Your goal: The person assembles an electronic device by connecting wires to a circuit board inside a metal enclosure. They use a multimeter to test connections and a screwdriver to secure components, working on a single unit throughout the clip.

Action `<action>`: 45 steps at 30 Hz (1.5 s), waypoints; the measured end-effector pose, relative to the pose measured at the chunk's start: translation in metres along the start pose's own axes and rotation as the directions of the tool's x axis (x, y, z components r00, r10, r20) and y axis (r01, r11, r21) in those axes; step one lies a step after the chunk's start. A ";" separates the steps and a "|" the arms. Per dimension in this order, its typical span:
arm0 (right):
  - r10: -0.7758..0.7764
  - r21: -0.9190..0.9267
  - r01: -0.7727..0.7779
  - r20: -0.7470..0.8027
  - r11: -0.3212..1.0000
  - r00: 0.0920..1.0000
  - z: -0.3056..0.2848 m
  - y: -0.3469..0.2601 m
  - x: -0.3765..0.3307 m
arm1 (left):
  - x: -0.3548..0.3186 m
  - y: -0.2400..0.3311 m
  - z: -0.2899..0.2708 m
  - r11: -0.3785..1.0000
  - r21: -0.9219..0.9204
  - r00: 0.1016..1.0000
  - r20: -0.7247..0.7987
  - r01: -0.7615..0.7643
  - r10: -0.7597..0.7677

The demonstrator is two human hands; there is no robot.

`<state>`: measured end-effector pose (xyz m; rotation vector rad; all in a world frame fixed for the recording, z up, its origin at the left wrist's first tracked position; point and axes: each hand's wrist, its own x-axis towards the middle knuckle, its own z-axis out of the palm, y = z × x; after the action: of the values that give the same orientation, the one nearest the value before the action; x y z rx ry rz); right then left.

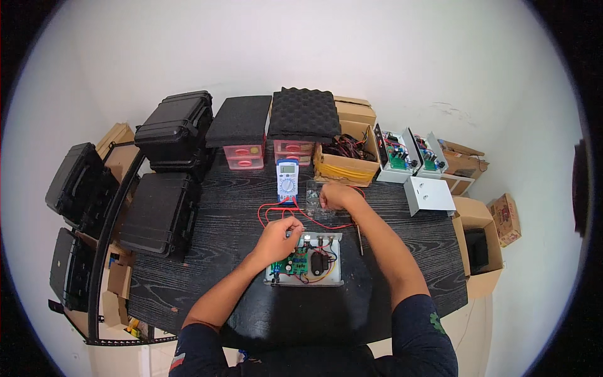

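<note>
A shallow metal enclosure (337,276) lies before me, with a green circuit board (300,259), a black block-shaped part (320,262) and wires inside. At its far left edge is my left hand (279,241), fingers pinched together; anything between them is too small to name. Beyond the enclosure, my right hand (340,196) reaches into a clear plastic compartment tray (311,190) of small parts. Its fingers are bent closed, and what they grip is hidden. A blue and white multimeter (287,181) with red leads stands left of the tray. Under my right forearm lies a thin, dark, rod-like tool (360,241).
Black hard cases (160,213) stack up on the left. At the back are pink drawer boxes (245,157) under black foam and a cardboard box (348,168) of cables. Open units with circuit boards (397,157) and a white metal cover (430,193) sit at the back right.
</note>
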<state>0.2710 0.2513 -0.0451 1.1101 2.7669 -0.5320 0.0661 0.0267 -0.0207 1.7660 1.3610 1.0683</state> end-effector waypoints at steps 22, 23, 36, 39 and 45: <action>-0.059 0.012 0.059 0.083 0.998 0.995 0.001 0.008 0.005 | 0.001 -0.004 0.001 0.998 0.045 0.999 -0.016 -0.039 0.040; -0.069 0.009 0.068 0.064 0.998 0.996 -0.001 0.006 0.004 | 0.000 -0.005 0.001 0.999 0.023 0.999 -0.026 -0.035 0.036; -0.001 0.006 0.001 0.032 1.000 0.999 0.005 0.013 0.009 | 0.001 0.002 -0.001 0.999 0.040 1.000 0.021 0.018 -0.019; -0.010 -0.064 0.011 0.018 0.998 1.000 0.008 0.011 0.011 | 0.000 0.001 -0.002 0.998 0.060 1.000 0.016 0.007 -0.008; -0.033 -0.023 0.033 0.008 0.999 0.999 0.000 0.006 0.003 | 0.000 -0.003 -0.001 0.999 0.051 1.000 0.002 -0.010 0.010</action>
<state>0.2732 0.2575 -0.0473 1.0566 2.7819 -0.5053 0.0640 0.0279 -0.0230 1.8119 1.3905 1.0462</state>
